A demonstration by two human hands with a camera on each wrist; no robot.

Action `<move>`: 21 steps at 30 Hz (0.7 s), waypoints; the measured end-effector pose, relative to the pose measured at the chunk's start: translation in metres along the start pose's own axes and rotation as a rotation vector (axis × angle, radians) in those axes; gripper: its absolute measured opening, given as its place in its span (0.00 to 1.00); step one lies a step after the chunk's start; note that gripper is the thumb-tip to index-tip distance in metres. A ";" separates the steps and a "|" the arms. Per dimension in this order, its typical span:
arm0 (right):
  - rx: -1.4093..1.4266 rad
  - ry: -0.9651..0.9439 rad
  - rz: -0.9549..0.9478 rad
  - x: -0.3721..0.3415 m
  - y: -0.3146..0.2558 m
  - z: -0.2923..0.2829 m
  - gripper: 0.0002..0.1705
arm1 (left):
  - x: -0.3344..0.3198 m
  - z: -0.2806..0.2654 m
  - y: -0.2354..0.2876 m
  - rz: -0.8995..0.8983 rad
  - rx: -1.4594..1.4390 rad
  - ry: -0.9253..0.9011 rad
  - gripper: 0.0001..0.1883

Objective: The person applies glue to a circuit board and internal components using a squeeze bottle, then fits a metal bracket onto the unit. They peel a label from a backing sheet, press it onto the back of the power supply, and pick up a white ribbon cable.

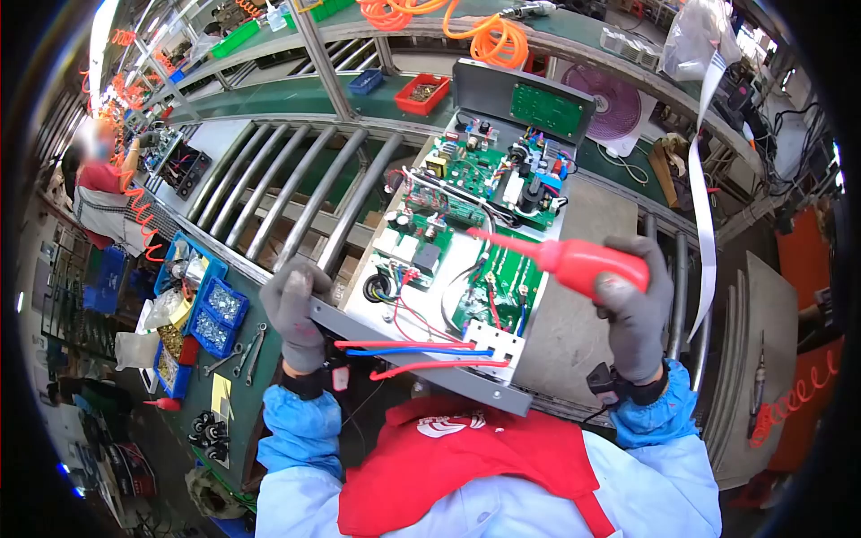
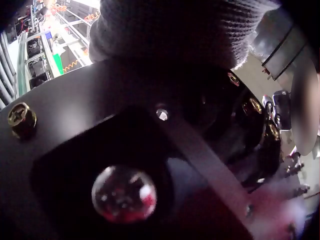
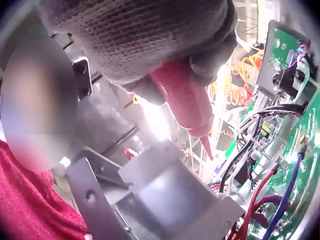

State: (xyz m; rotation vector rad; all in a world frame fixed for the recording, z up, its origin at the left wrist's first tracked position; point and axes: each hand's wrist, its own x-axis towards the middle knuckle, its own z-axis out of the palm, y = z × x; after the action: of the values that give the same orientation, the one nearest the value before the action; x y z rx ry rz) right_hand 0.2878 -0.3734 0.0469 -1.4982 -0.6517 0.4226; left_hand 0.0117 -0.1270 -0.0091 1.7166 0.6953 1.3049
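Observation:
In a grey glove, the right hand (image 1: 639, 309) grips a red squeeze bottle (image 1: 587, 266), its thin nozzle pointing left over the green circuit boards. The right wrist view shows the gloved fingers (image 3: 150, 40) around the bottle (image 3: 187, 100), nozzle angled down. An open metal chassis (image 1: 421, 366) holds the boards, wiring and a white terminal block (image 1: 495, 348) with red and blue cables. The left hand (image 1: 300, 314), also gloved, is at the chassis's left front corner, its fingers bent over the edge. In the left wrist view the glove (image 2: 170, 30) is above a dark panel with screws (image 2: 22, 120).
Metal rollers (image 1: 305, 193) run to the left of the chassis. Blue bins of hardware (image 1: 215, 316) and wrenches (image 1: 251, 354) lie on the green bench at left. A red bin (image 1: 421, 92) and a purple fan (image 1: 610, 103) stand behind. A white strap (image 1: 701, 206) hangs at right.

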 end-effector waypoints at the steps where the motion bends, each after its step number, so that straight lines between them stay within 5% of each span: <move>1: 0.040 0.050 0.057 0.001 -0.002 -0.009 0.25 | 0.005 -0.003 -0.002 0.024 0.008 -0.040 0.24; 5: -0.083 -0.013 -0.024 0.008 0.006 -0.034 0.28 | 0.035 -0.012 -0.006 -0.140 -0.103 0.028 0.20; 11: -0.144 -0.387 -0.058 0.009 0.034 -0.015 0.28 | 0.081 -0.047 -0.049 -0.267 -0.245 -0.048 0.20; 12: -0.208 -0.379 -0.344 0.015 0.052 -0.007 0.26 | 0.081 -0.050 -0.051 -0.270 -0.240 -0.041 0.20; 16: -0.252 -0.408 -0.607 0.023 0.066 0.020 0.24 | 0.076 -0.036 -0.041 -0.303 -0.200 0.094 0.19; 21: -0.275 -0.427 -0.710 0.025 0.064 0.034 0.23 | 0.076 -0.037 -0.038 -0.299 -0.216 0.039 0.20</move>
State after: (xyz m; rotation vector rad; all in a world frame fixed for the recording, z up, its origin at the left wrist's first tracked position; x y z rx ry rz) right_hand 0.2941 -0.3286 -0.0151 -1.3238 -1.5640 0.0951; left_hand 0.0023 -0.0350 -0.0022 1.3598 0.7706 1.1607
